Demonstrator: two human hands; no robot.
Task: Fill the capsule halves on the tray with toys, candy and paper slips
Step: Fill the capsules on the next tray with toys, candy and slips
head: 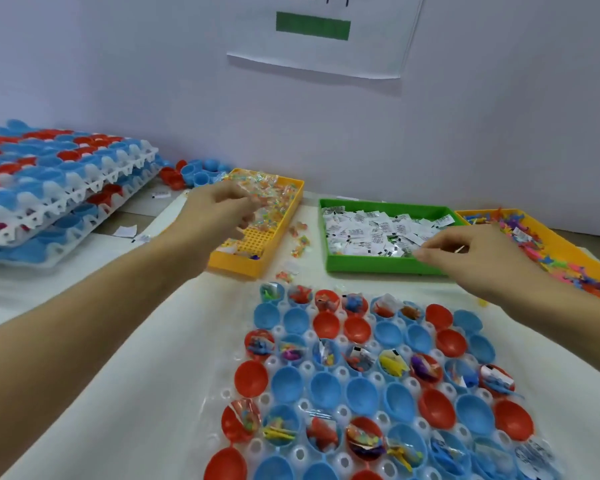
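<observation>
While your arms reach across the white cloth-covered table (146, 393), the clear plastic tray of red and blue capsule halves (378, 386) lies nearest you, alternate rows filled. At far left sit stacked white trays of capsules (59, 188). Beyond the tray stand the yellow plastic bin of wrapped candy (257, 261), the green plastic bin of white paper slips (378, 265) and the orange bin of coloured toys (568, 258). Your left hand (219, 211) curls its fingers into the candy; your right hand (478, 254) pinches a slip at the green bin's near edge.
</observation>
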